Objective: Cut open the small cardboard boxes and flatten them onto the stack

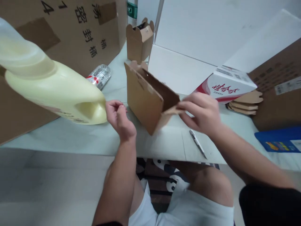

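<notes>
An open-topped brown cardboard box [145, 97] stands tilted at the middle of the table, with its dark inside showing. My right hand [202, 111] pinches the flap at the box's near right edge; that edge is slightly blurred. Left of the box, my left hand [121, 119] is turned palm up with its fingers curled in, and I see nothing in them. Close against its fingers is the base of a large pale yellow bottle [63, 91]. A silver pen-like tool [197, 143] lies on the table below my right hand.
Behind stands a smaller folded cardboard box [139, 40] beside a green-labelled bottle [132, 11]. A clear plastic bottle [101, 75] lies near a big printed carton [70, 34]. To the right are a white-and-red box [230, 83], stacked cardboard pieces [245, 103] and a blue packet [277, 139].
</notes>
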`<state>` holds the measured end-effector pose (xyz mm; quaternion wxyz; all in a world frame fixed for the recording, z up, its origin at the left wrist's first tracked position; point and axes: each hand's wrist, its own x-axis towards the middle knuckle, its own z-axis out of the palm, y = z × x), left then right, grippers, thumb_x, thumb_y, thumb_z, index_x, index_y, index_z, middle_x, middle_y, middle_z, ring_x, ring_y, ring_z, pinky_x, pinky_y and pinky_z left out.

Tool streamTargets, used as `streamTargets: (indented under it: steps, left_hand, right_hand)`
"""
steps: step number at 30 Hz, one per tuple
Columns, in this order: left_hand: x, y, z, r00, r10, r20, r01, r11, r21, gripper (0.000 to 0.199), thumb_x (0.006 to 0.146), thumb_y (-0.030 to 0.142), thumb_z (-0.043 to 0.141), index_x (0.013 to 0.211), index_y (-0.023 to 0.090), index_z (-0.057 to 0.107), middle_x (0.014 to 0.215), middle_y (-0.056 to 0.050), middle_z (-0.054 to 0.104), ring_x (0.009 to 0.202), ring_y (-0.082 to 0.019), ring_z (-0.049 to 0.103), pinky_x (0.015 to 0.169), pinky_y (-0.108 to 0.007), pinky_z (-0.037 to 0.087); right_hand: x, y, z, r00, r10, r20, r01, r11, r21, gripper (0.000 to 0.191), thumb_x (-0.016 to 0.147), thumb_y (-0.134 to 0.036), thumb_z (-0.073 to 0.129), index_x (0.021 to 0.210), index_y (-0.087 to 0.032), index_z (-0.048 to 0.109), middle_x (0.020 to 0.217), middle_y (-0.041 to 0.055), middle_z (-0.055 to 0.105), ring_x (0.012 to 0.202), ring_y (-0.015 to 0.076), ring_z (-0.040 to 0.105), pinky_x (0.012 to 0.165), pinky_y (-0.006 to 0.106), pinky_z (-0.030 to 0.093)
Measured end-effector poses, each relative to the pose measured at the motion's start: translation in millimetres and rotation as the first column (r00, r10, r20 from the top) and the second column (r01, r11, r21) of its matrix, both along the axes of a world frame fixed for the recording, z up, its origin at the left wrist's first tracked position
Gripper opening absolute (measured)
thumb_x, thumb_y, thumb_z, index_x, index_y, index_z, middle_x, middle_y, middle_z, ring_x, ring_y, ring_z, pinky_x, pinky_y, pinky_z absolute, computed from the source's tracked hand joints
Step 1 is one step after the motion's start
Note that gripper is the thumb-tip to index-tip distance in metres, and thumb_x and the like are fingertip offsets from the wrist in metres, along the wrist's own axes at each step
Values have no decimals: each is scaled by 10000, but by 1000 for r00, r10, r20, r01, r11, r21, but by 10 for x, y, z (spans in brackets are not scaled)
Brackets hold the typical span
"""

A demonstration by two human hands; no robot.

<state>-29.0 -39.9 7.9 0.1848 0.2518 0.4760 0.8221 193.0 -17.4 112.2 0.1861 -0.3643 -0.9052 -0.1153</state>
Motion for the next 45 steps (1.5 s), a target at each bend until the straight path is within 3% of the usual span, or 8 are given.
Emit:
streamTargets:
  steps: [7,12,17,21,29,34,41,45]
  left_hand:
    - [98,111,-57,951,-308,12,308,950,-49,373,777,570,552,961,250,609,1180,-80,676,1167,-250,611,900,-325,493]
    - [320,59,37,871,-487,-64,487,873,-18,449,754,643,658,770,210,539,1147,-105,692,1095,-251,631,861,-337,490]
    - [388,148,30,900,-406,-158,424,900,98,357,766,523,680,887,220,538,1001,-37,659,952,-179,610,865,-296,498]
    - [331,375,-55,932,-265,-248,314,932,181,506,853,639,362,1059,219,555,818,-19,502,900,-220,596,847,-358,530]
    - [456,286,44,934,-261,-244,336,875,348,303,863,488,387,671,256,353,748,-28,509,844,-218,631,909,-421,524]
    - [415,323,-2,923,-215,-318,322,885,336,507,909,687,375,685,248,255,577,58,243,606,-210,652,735,-395,542]
    - [344,292,-112,893,-250,-373,365,888,280,237,865,455,473,742,255,437,600,34,521,635,-190,634,832,-413,565]
    - [235,315,-252,867,-201,-456,311,933,180,336,734,464,649,946,237,521,730,26,610,753,-202,669,933,-463,579]
  right_hand:
    - [817,-690,-529,963,18,-267,8,995,97,68,665,-342,581,657,-339,649,678,-5,754,834,310,723,753,557,468]
    - [937,-711,-741,902,-93,-421,89,996,-30,149,735,-456,594,708,-328,665,753,24,750,884,315,722,839,562,497]
    - [1092,-671,-791,896,-214,-390,146,969,-197,220,749,-551,649,769,-340,708,798,33,752,1054,338,715,968,560,469]
    - [1100,-686,-766,925,-14,-381,-52,985,-162,268,875,-564,603,901,-325,722,935,-15,800,1236,322,688,1027,523,374]
    - [1145,-643,-765,873,-39,-486,-96,963,-250,449,931,-578,608,1285,-301,619,1514,75,670,1512,387,517,1135,567,394]
    - [1027,-558,-1004,807,-155,-570,-80,928,-365,570,981,-594,560,1460,-291,505,1444,119,687,1416,352,597,1179,590,432]
    - [681,-651,-1166,661,-209,-721,-147,906,-397,491,965,-307,564,1439,-323,434,1175,60,729,1075,257,723,1020,533,564]
    - [570,-672,-1229,521,-151,-840,27,987,-161,582,905,-317,630,1433,-401,403,1318,67,625,1216,282,654,987,527,589]
